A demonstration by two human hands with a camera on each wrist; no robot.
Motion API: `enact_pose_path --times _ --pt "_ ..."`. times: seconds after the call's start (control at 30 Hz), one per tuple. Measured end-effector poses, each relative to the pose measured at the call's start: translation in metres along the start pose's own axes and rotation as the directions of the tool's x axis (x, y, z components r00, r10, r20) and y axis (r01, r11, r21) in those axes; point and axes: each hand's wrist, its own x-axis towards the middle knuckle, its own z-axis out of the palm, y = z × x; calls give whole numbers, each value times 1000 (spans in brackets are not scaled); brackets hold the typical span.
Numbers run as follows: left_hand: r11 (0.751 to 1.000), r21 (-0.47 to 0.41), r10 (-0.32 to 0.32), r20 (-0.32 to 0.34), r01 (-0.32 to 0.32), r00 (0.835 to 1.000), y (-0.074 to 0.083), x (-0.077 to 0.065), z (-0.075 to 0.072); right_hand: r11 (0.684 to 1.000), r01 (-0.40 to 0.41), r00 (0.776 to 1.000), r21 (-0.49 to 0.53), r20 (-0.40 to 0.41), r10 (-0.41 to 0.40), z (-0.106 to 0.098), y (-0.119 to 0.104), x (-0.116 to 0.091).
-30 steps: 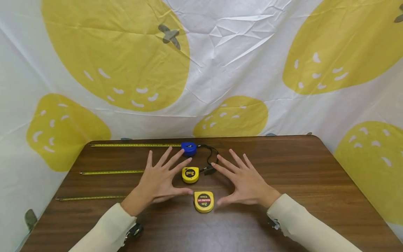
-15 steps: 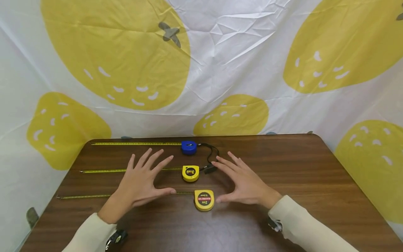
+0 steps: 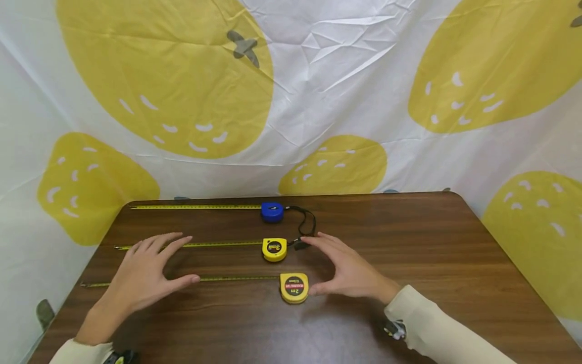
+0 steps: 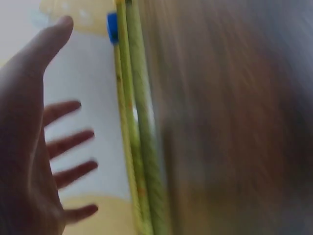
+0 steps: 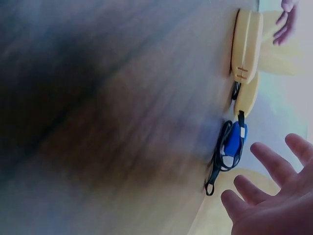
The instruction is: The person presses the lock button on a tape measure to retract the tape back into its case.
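Observation:
Three tape measures lie on the table with their blades drawn out to the left. The blue one [image 3: 272, 213] is farthest back, a yellow 3 m one [image 3: 275, 249] is in the middle, and a yellow 2 m one [image 3: 294, 288] is nearest. My right hand [image 3: 350, 268] hovers just right of the 2 m case, fingers spread and holding nothing. Over the left stretch of the two nearer blades is my left hand [image 3: 145, 273], its thumb and fingers apart with nothing between them. In the left wrist view the blades [image 4: 129, 122] run past the spread fingers.
A black wrist cord [image 3: 313, 222] loops to the right of the cases. The brown wooden table [image 3: 432, 253] meets a white hanging cloth [image 3: 336, 101] with yellow fruit prints at the back and sides.
My left hand has moved from beside the tape cases leftward along the blades, uncovering more of them. My right hand stays by the 2 m case with its fingers drawn slightly closer together.

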Motion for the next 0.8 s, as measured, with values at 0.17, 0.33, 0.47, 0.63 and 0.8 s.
enact_pose_path --times 0.17,0.33,0.47,0.63,0.8 --pt "983 -181 20 8 -19 1000 -30 -20 1 1000 26 999 -15 28 -26 6 -3 2" --pt "978 -208 0 24 5 1000 -53 -37 -1 996 68 997 -49 43 -66 14 -4 5" --pt "983 -180 -23 9 24 1000 -69 -49 -4 993 98 994 -72 50 -95 18 -6 8" --pt "986 -159 -41 -4 40 999 -87 -62 -4 990 114 992 -81 67 -108 21 -8 11" --pt "989 -144 -37 -9 36 999 -102 -72 -4 989 118 990 -84 85 -110 24 -11 12"
